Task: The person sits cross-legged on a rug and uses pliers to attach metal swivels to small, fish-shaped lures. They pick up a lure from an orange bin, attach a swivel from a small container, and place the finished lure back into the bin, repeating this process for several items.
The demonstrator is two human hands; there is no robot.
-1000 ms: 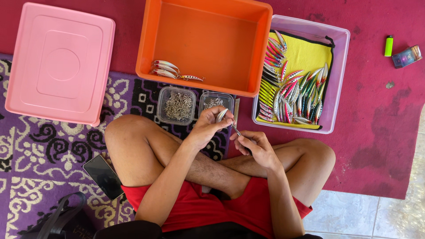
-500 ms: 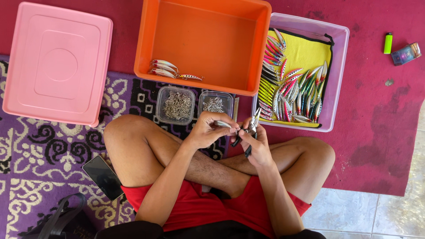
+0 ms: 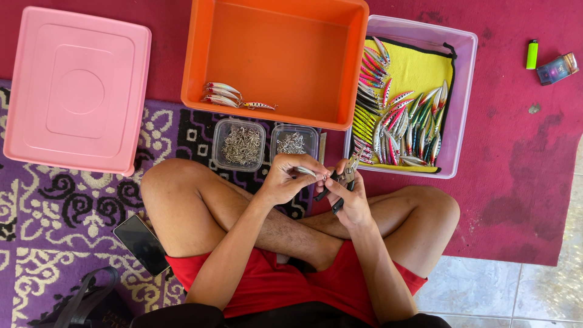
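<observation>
head view shows us at frame centre: our left hand (image 3: 285, 182) pinches a small silvery lure (image 3: 305, 171) between thumb and fingertips, our right hand (image 3: 350, 197) closed round dark pliers (image 3: 340, 185). we judge it best to keep the lure steady and bring the plier tips squarely to its right-hand end. its long axis runs near level, slightly down toward the right, pointing at the pliers.
</observation>
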